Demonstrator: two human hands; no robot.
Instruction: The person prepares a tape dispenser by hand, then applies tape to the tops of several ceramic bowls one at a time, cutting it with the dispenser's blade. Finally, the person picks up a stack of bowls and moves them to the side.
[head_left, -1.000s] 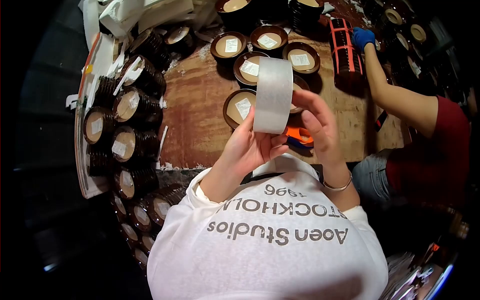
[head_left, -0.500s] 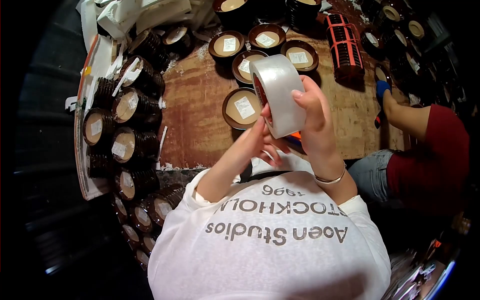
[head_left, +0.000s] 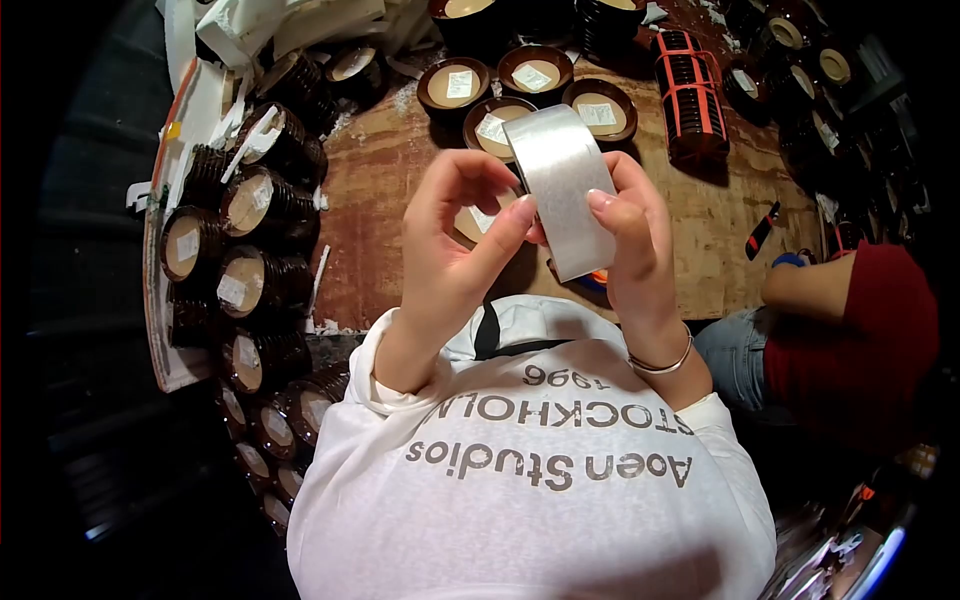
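My right hand (head_left: 638,225) grips a wide roll of clear packing tape (head_left: 562,195), thumb on its outer face and fingers reaching around behind. At the roll's left edge is my left hand (head_left: 462,215), fingers loosely curled and thumb tip against or very near the tape. A gap shows between that thumb and the index finger, and no held item is visible there. Behind the hands, a brown-rimmed dish (head_left: 470,228) with a white label is partly hidden. More labelled dishes stand beyond, including one at the right (head_left: 600,108).
Stacks of brown dishes (head_left: 245,280) line the left side by a white foam board (head_left: 172,330). A stack bound with red straps (head_left: 690,105) stands on the wooden table (head_left: 370,250). To the right are a black-and-orange tool (head_left: 763,232) and another person's arm (head_left: 810,285).
My left hand has risen from below the roll to its left edge. The tape roll has turned, showing more outer face. The other person's arm has drawn back toward their body.
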